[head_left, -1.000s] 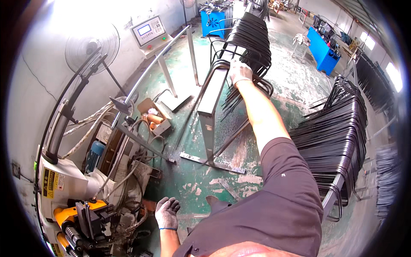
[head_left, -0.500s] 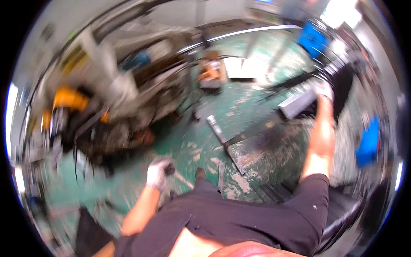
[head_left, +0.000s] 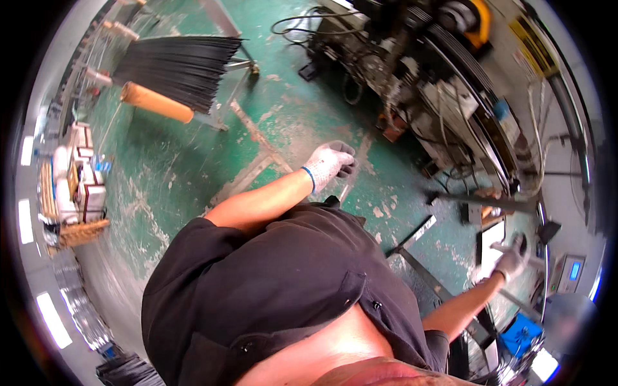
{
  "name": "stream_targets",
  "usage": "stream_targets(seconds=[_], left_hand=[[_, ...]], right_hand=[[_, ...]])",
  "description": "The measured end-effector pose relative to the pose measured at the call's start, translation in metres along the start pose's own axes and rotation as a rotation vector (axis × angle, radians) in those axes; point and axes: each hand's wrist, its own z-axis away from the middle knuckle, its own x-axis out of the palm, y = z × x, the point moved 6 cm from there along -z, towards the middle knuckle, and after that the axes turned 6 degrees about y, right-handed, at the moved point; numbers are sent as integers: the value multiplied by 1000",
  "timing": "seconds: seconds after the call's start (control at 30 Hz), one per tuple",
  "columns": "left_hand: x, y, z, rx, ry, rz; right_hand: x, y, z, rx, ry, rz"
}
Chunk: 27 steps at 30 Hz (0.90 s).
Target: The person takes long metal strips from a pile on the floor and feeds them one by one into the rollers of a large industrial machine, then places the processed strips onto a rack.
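My left hand (head_left: 330,164), in a pale knit glove with a grey palm and a blue cuff edge, hangs before my body over the green floor. Its fingers are curled in, and nothing shows in them. My right hand (head_left: 512,262), gloved too, is stretched out to the far right and smeared by motion. A pale bar (head_left: 497,247) shows beside it; whether the fingers grip it I cannot tell. Close to that hand lies a bright white sheet (head_left: 490,248). A dark metal bar stand (head_left: 421,270) on the floor runs beneath my right forearm.
A greasy machine (head_left: 412,83) with cables fills the upper right. At upper left a rack holds many thin black strips (head_left: 183,67), next to an orange-brown roll (head_left: 156,103). White bundles (head_left: 80,183) stand far left. A blue box (head_left: 520,334) sits at lower right.
My view has swung left, so the machine now appears on the right and the strip rack has come in. My right hand has come away from the grey metal piece it was at.
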Motion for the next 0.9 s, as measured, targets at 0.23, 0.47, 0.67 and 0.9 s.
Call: stream_targets(seconds=[0.23,0.47,0.67,0.9], left_hand=[[-294,137,13,528,446,-101],[-620,241,81,964,1036,-225],[-733,324,128,844,1647,-660],[-828,355,57,675,1871,-1239]], right_hand=[[350,-229,303,-308,-685,-13],[514,-408,506,-470,-1122,44],[655,-506,648,-729,-1286,104],[812,-638,846,-996,-1341,30]])
